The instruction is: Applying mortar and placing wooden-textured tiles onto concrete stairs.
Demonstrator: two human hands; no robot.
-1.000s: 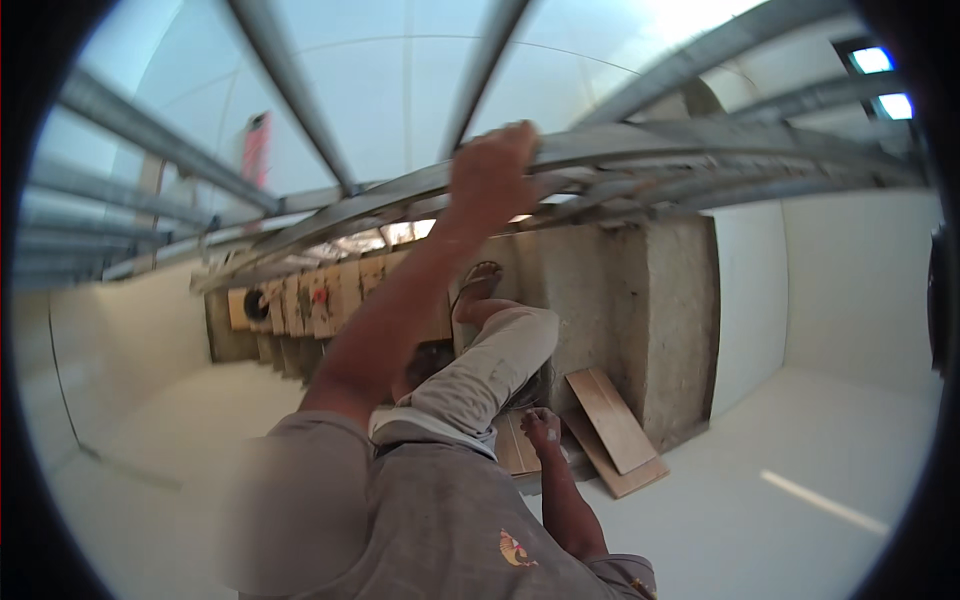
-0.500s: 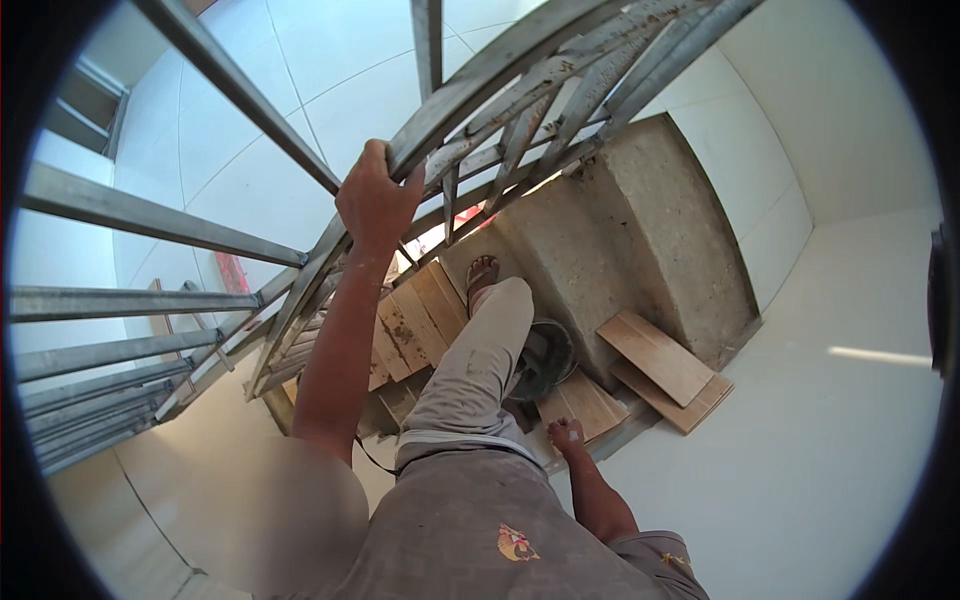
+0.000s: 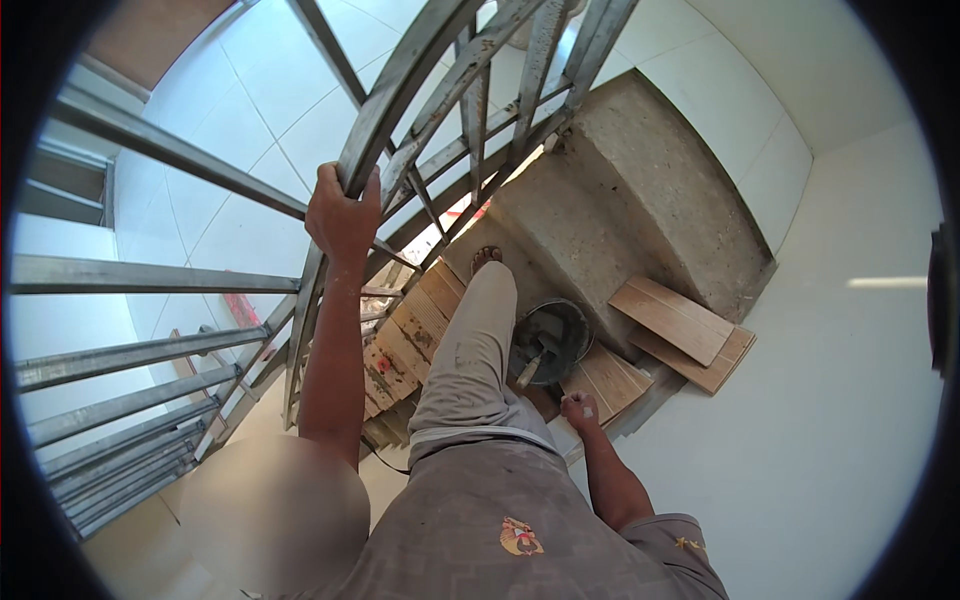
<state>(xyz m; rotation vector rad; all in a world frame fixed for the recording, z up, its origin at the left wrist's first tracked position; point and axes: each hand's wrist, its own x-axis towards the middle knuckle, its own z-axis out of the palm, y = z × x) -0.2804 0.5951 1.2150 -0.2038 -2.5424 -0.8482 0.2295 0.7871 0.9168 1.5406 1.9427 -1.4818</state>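
My left hand (image 3: 345, 215) is closed round the grey metal handrail (image 3: 375, 120) of the stair railing, with my forearm reaching up to it. Low at my right side, my right hand (image 3: 580, 411) is curled, and a pale patch shows on it. Whatever its fingers may hold is hidden. Just beyond that hand stands a dark bucket (image 3: 575, 325) holding grey material and a tool with a pale handle (image 3: 529, 372). Wood-look tiles (image 3: 612, 385) lie on the step beside the hand, and further tiles (image 3: 675, 320) are stacked on the step above.
Bare concrete steps (image 3: 640, 190) rise toward the upper right, along a white wall (image 3: 840, 400). Lower steps (image 3: 410, 335) on the left carry wood-look tiles with stains. Metal railing bars (image 3: 150, 275) fill the left side, with white floor tiles (image 3: 240, 110) beyond. My foot (image 3: 487, 258) rests on a step.
The view has shifted, showing more of the bucket and the tool inside it. My left hand stays on the handrail. My right hand is nearer the bucket in view, still curled.
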